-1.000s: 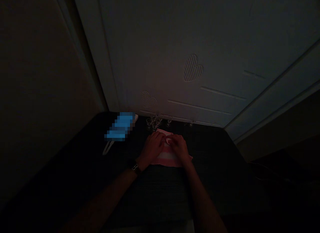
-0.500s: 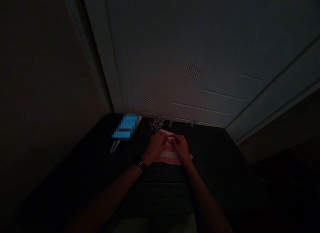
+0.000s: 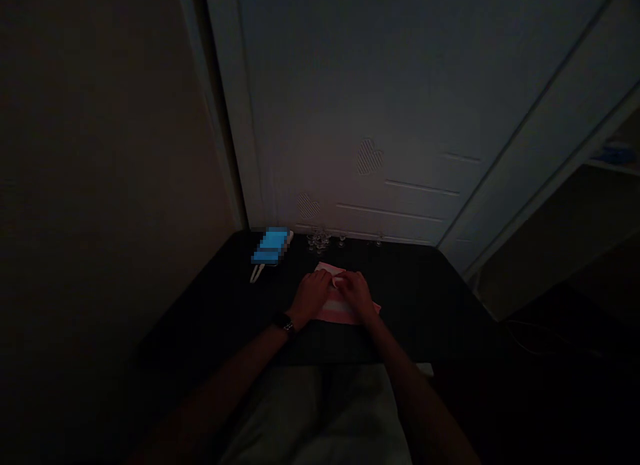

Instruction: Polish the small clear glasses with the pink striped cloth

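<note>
A pink and white striped cloth (image 3: 337,313) lies on the dark table, partly under both of my hands. My left hand (image 3: 312,296), with a dark watch on its wrist, rests at the cloth's left side, its fingers curled onto it. At the right, my right hand (image 3: 357,293) pinches a raised white fold near the middle of the cloth. The fingertips of both hands nearly meet there. In this dim light I cannot make out whether something small sits inside the fold.
Several small clear glass-like pieces (image 3: 319,240) cluster behind the cloth, with single ones to their right. A phone (image 3: 271,246) with a blurred blue screen and a white strap stands back left. A pale panel with embossed hearts (image 3: 369,157) rises behind the table (image 3: 415,292).
The camera view has shifted, showing more of my lap and of the shelf at right. Both hands stay on the cloth, and the right fingers have closed in nearer the left.
</note>
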The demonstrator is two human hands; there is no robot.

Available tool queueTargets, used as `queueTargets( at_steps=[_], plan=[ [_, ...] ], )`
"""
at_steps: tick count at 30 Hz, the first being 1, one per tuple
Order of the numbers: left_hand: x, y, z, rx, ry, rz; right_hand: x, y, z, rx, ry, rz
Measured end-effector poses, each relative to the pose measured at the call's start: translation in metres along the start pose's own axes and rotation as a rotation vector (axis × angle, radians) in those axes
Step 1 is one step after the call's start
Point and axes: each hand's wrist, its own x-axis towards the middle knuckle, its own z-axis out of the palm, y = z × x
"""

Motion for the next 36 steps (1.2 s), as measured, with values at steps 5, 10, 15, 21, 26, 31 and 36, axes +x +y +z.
queueTargets(
  at_steps=[5,10,15,21,26,31,36],
  plan=[
    [-0.033,0.006,-0.018,-0.007,0.018,0.007,-0.028,-0.021,0.001,0.033,-0.003,-0.006],
    [-0.055,0.008,-0.027,-0.069,0.013,-0.06,-0.035,-0.03,0.009,0.132,0.128,0.044],
    [-0.062,0.008,-0.027,-0.146,0.032,-0.077,-0.034,-0.03,0.015,0.124,0.267,0.085],
    [-0.06,-0.003,-0.018,-0.353,0.079,-0.099,-0.04,-0.016,0.011,0.252,0.496,0.238],
    [-0.06,-0.006,-0.016,-0.384,0.08,-0.103,-0.042,-0.016,0.005,0.297,0.501,0.225],
    [-0.06,-0.002,-0.019,-0.403,0.1,-0.074,-0.042,-0.03,0.006,0.305,0.341,0.017],
    [-0.063,0.0,-0.019,-0.42,0.124,-0.09,-0.039,-0.032,0.013,0.173,0.189,-0.02]
  ],
)
